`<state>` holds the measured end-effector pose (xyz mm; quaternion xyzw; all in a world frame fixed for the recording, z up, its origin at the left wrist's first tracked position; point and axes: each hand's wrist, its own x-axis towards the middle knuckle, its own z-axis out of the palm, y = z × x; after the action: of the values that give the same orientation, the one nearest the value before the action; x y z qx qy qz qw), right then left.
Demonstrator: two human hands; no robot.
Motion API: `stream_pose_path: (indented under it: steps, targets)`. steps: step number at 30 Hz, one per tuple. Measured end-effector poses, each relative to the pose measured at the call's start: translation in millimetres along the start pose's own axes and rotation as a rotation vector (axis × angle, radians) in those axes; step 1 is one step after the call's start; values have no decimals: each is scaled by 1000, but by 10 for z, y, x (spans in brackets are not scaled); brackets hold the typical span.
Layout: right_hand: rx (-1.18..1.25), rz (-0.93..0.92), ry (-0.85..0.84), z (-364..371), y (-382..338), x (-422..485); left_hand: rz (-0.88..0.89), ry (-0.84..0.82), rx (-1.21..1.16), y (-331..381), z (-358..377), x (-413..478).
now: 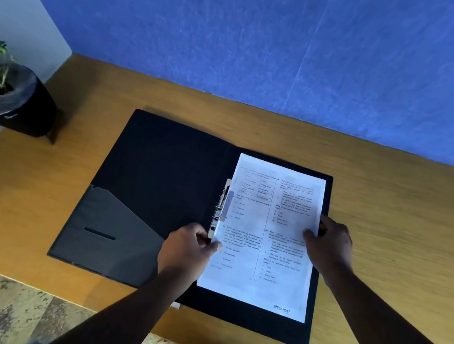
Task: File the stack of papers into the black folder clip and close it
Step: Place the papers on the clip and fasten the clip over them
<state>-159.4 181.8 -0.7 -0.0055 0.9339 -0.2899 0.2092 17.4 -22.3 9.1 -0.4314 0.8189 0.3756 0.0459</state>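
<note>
The left hand (pixel 186 248) pinches the left edge of the papers (pixel 266 236) at about 8 o'clock on the sheet, just below the metal clip (pixel 221 207). The right hand (pixel 328 244) grips the papers' right edge at 3 o'clock, thumb on top. The papers lie flat on the right half of the open black folder (pixel 157 183), their left margin against the clip. The folder rests on the wooden bench (pixel 406 233). A potted plant (pixel 5 99) stands at 10 o'clock.

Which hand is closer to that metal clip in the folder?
Left. The left hand sits just below the metal clip; the right hand is across the papers, at their far edge.
</note>
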Motion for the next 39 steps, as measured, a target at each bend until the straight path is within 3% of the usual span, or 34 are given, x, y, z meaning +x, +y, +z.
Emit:
stream_pose_path:
  steps: [3, 6, 12, 16, 19, 28, 33, 36, 39]
  targets:
    - [-30, -16, 65, -168, -139, 43, 119, 166, 1, 74, -7, -67]
    - [-77, -99, 101, -288, -198, 278, 483, 178, -3, 195, 95, -147]
    - [-319, -352, 53, -386, -411, 725, 1231, -223, 260, 557, 698, -262]
    - [-491, -378, -63, -387, -485, 888, 1434, -428, 540, 679, 1005, -290]
    - [-571, -414, -79, -380, -516, 914, 1459, -419, 672, 722, 1083, -280]
    - [-605, -427, -100, -317, -510, 921, 1491, -373, 655, 725, 1069, -299]
    - [-495, -387, -95, -323, -494, 881, 1480, -320, 477, 673, 1013, -279]
    - [-189, -293, 43, -315, -385, 750, 1269, -201, 162, 715, 739, -127]
    - [21, -182, 98, -306, -208, 418, 877, 26, -57, 706, 334, 175]
